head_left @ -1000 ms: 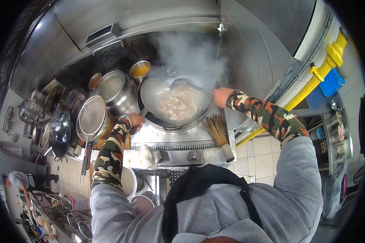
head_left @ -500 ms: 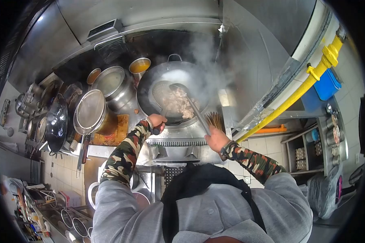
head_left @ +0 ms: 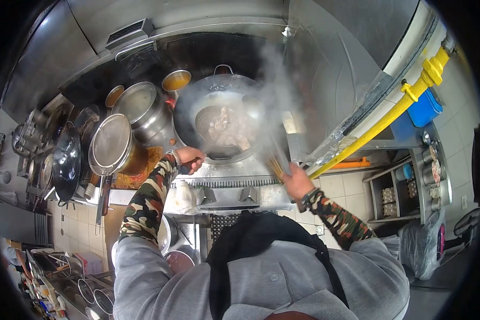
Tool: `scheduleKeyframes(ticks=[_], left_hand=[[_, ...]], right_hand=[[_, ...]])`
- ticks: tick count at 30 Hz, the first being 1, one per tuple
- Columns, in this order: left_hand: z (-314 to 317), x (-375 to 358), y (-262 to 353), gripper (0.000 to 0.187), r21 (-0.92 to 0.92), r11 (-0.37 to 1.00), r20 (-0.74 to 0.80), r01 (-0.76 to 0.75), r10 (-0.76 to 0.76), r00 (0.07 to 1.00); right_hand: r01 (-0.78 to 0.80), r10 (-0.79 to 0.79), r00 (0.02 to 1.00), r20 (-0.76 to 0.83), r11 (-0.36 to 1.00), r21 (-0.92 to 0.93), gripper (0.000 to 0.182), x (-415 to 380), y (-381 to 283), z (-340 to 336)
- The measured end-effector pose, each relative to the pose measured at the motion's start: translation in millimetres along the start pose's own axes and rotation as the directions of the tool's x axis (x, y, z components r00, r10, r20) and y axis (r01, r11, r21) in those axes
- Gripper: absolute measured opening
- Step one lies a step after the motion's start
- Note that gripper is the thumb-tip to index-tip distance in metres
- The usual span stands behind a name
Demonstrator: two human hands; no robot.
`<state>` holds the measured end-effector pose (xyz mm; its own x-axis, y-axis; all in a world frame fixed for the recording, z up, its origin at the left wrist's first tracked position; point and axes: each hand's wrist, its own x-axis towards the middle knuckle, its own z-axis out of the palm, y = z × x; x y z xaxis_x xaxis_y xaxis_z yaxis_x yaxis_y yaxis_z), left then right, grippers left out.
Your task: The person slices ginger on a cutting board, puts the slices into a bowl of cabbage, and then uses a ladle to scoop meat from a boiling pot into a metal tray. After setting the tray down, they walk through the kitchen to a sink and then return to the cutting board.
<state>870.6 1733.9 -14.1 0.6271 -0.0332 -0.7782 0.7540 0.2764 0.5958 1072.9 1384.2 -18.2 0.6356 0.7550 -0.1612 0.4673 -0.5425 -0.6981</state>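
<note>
Inside a large steaming wok [head_left: 184,114], a perforated skimmer [head_left: 202,121] carries pale pieces of meat [head_left: 224,128]. My left hand [head_left: 191,159] is closed around the skimmer's dark handle at the wok's near left side. On the near right, my right hand [head_left: 297,182] is closed around a ladle's handle. The ladle's bowl [head_left: 250,104] is over the right part of the wok, blurred by steam, and much of its handle is hard to see. A bamboo brush [head_left: 274,166] stands beside my right hand.
Left of the wok are a pot of orange liquid [head_left: 177,80], a lidded steel pot [head_left: 136,104] and a sieve on a container [head_left: 111,144]. A black wok [head_left: 66,162] stands farther left. A yellow pipe [head_left: 378,125] slants along the right.
The skimmer has shifted left and shows more of its bowl beneath the meat. My right hand has moved right and nearer to me, and the ladle has moved right, off the meat.
</note>
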Motion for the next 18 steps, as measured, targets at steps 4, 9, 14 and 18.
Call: scheduleKeyframes(ticks=[4, 9, 14, 18], left_hand=[[29.9, 13.3, 15.8, 0.028, -0.197, 0.979, -0.02, 0.058, -0.063, 0.998], [23.6, 43.1, 11.3, 0.035, -0.169, 0.985, -0.085, 0.038, -0.053, 0.995], [-13.3, 14.3, 7.3, 0.034, 0.282, 0.959, -0.177, -0.031, 0.084, 0.981], [-17.2, -7.2, 7.2, 0.03, 0.198, 0.979, -0.19, 0.057, -0.018, 0.982]], right_hand=[[-0.008, 0.007, 0.998, -0.056, 1.0, -0.019, 0.041, -13.6, -22.2, 50.8], [-0.1, 0.096, 0.995, 0.031, 0.984, 0.15, 0.039, -1.6, -58.8, 33.9], [0.321, -0.327, 0.943, -0.057, 0.943, -0.088, 0.042, -1.1, -11.3, -26.7], [0.169, -0.155, 0.985, 0.07, 0.944, -0.285, 0.055, -60.1, -13.7, -130.1]])
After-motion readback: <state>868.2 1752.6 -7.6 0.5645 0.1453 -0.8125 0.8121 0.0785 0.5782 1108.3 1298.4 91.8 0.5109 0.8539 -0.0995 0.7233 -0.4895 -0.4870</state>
